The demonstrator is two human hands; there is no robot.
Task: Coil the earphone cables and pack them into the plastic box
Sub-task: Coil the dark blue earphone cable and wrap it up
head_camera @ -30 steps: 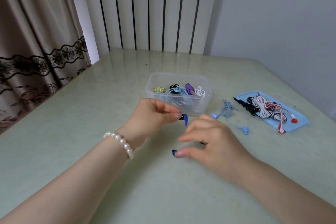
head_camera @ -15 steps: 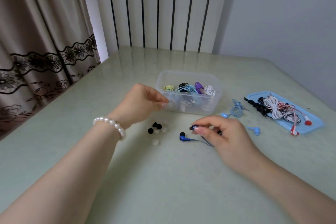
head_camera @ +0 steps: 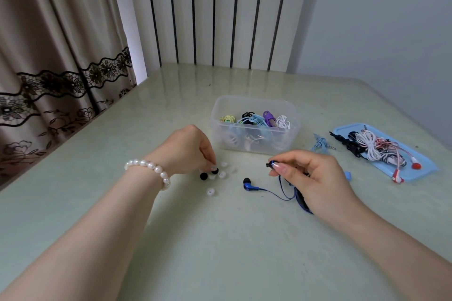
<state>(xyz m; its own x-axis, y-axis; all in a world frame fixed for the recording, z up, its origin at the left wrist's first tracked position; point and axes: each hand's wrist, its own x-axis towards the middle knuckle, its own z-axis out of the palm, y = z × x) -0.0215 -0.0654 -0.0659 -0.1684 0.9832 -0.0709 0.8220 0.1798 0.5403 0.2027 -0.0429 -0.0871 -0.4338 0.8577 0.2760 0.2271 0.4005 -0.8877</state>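
You are partway through: the plastic box (head_camera: 254, 139) at the far middle of the bench (head_camera: 220, 239) already holds several coiled sets, yellow, black, light blue, purple and white. A tangle of white, black and red cables waits on the blue tray (head_camera: 425, 171) to the right. Your right hand (head_camera: 315, 178) has its grip closed on one bud of the dark blue earphones (head_camera: 249, 185), uncoiled, just near the box. Your left hand (head_camera: 188, 149) pinches at loose ear tips (head_camera: 210, 191).
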